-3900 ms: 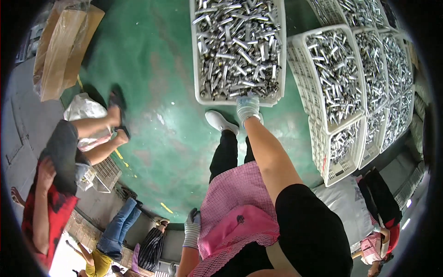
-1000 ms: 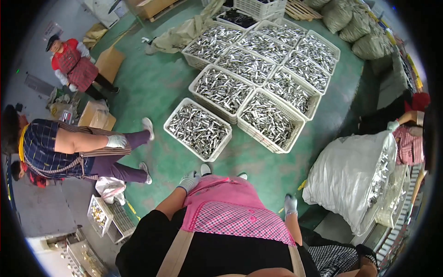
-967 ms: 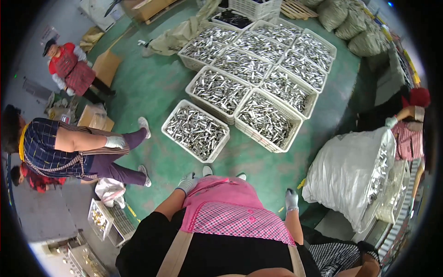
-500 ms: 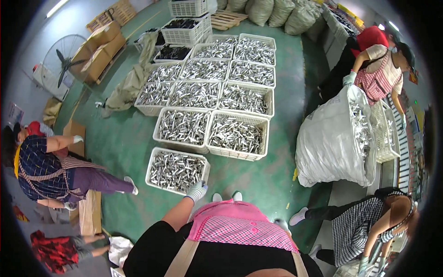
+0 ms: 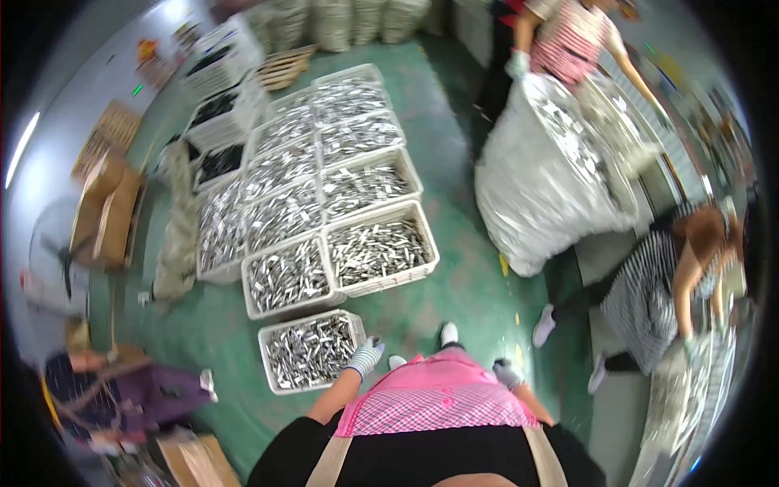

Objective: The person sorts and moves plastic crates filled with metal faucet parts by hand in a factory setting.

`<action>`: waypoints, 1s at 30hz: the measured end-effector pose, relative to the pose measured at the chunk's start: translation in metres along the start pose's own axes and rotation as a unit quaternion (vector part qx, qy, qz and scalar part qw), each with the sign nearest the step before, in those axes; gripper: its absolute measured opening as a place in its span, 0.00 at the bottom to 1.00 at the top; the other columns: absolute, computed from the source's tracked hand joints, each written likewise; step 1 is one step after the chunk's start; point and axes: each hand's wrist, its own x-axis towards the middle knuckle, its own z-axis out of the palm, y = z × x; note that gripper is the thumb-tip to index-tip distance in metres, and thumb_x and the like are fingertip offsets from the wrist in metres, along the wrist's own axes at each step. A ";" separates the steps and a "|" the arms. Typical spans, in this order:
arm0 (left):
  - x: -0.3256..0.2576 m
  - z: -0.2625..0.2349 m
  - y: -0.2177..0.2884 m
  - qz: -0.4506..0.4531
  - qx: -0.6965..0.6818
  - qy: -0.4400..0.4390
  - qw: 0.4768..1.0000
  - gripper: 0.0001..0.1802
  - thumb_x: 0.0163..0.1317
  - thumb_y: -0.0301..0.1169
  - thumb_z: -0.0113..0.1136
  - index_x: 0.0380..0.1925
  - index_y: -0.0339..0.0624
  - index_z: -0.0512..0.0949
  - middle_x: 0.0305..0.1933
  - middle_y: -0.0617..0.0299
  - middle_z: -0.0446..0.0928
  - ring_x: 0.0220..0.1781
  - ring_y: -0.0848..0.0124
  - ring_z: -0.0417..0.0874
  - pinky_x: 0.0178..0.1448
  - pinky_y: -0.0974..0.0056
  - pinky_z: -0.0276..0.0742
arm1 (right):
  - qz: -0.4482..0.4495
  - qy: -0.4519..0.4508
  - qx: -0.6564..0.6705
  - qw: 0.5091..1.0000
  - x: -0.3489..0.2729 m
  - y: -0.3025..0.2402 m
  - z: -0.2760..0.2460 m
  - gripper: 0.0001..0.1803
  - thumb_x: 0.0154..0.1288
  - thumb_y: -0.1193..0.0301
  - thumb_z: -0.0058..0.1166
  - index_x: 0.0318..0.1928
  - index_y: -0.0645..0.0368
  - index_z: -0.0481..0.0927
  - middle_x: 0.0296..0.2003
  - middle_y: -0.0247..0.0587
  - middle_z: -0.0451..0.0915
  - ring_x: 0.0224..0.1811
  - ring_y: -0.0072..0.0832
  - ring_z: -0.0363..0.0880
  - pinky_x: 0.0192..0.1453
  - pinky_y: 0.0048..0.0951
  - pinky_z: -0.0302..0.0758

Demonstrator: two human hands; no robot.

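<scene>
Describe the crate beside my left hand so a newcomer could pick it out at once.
On the green floor, find the big block of off-white crates filled with metal pieces. From its near edge, come down toward the pink apron, to the single crate beside your striped-gloved left hand. Unlike those in the block, it stands alone in its row, with no crate at either side.
</scene>
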 end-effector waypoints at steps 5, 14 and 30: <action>0.047 0.008 0.028 0.064 -0.115 0.021 0.991 0.29 0.59 0.37 0.55 0.57 0.32 0.64 0.55 0.44 0.71 0.57 0.59 0.73 0.60 0.62 0.67 | 0.058 0.028 -0.023 0.998 0.025 -0.030 -0.072 0.22 0.55 0.56 0.49 0.48 0.52 0.78 0.44 0.49 0.79 0.48 0.42 0.77 0.54 0.37 0.72; 0.147 0.030 0.171 0.039 -0.102 0.045 0.993 0.29 0.56 0.40 0.57 0.54 0.33 0.68 0.55 0.45 0.72 0.58 0.57 0.72 0.62 0.62 0.65 | -0.016 0.176 0.009 0.984 0.145 -0.039 -0.217 0.29 0.51 0.61 0.57 0.55 0.56 0.70 0.47 0.51 0.75 0.51 0.45 0.73 0.57 0.38 0.69; 0.376 -0.127 0.405 0.051 -0.072 0.102 0.991 0.30 0.59 0.38 0.54 0.58 0.32 0.63 0.54 0.45 0.72 0.55 0.57 0.73 0.61 0.62 0.65 | -0.196 0.276 0.428 0.838 0.415 -0.260 -0.526 0.34 0.55 0.66 0.60 0.59 0.66 0.63 0.51 0.51 0.73 0.53 0.33 0.72 0.56 0.29 0.67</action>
